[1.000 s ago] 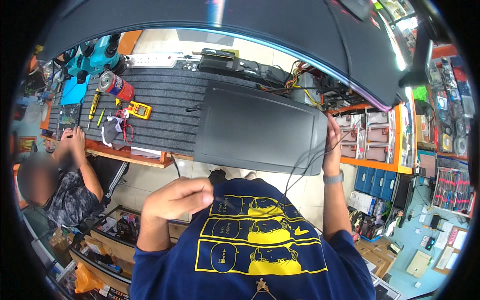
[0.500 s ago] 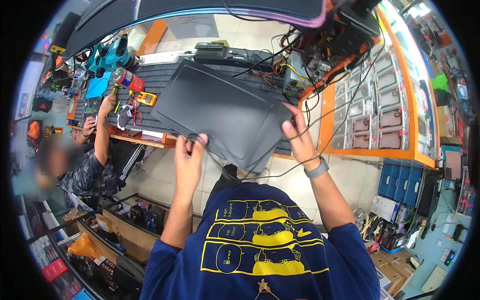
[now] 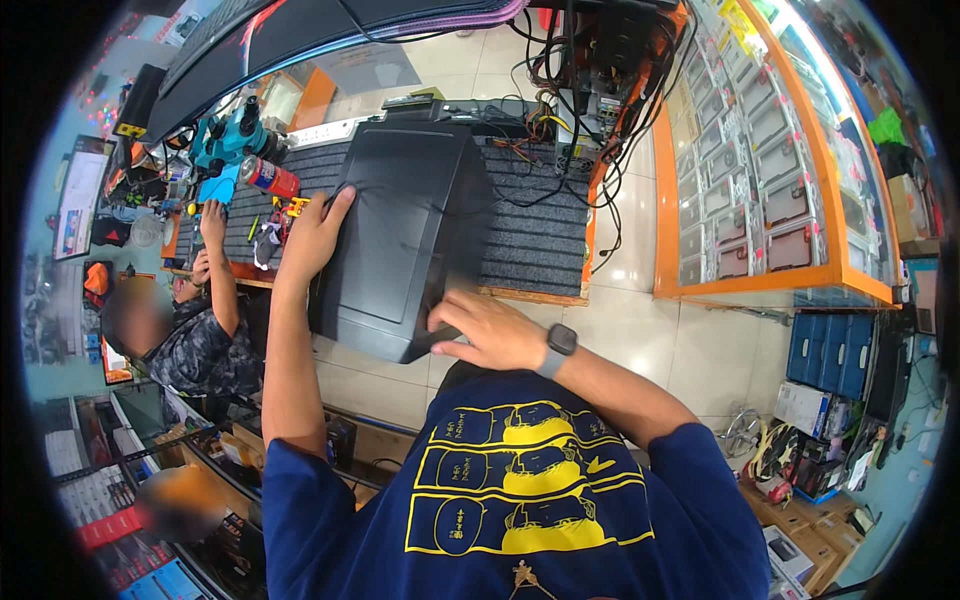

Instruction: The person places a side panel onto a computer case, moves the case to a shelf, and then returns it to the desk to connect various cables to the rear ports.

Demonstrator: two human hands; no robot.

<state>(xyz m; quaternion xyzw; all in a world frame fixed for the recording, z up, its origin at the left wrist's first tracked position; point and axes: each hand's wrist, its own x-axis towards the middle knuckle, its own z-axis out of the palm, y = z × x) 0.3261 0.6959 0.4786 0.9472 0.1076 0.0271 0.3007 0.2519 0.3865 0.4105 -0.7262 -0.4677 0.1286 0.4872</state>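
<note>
A black computer case (image 3: 385,230) stands tilted over the front part of the grey ribbed bench mat (image 3: 535,225), its flat side with the sunken rectangle facing up. My left hand (image 3: 316,238) grips its left edge, thumb lying on the panel. At the near right corner my right hand (image 3: 490,328), below a watch with a grey band (image 3: 560,345), is closed on the lower edge with bent fingers. The case's right side is dark and blurred by motion. The fingertips under the case are hidden.
A co-worker's hand (image 3: 213,225) is over the bench at left, near a red can (image 3: 270,178) and a teal microscope (image 3: 228,135). A power supply (image 3: 590,125) with loose cables (image 3: 630,150) lies behind at right. An orange-framed display cabinet (image 3: 790,280) stands at right.
The case has turned more upright in the view and shifted left, showing its right side. My left hand has moved up along its edge; my right hand has come down to the near corner.
</note>
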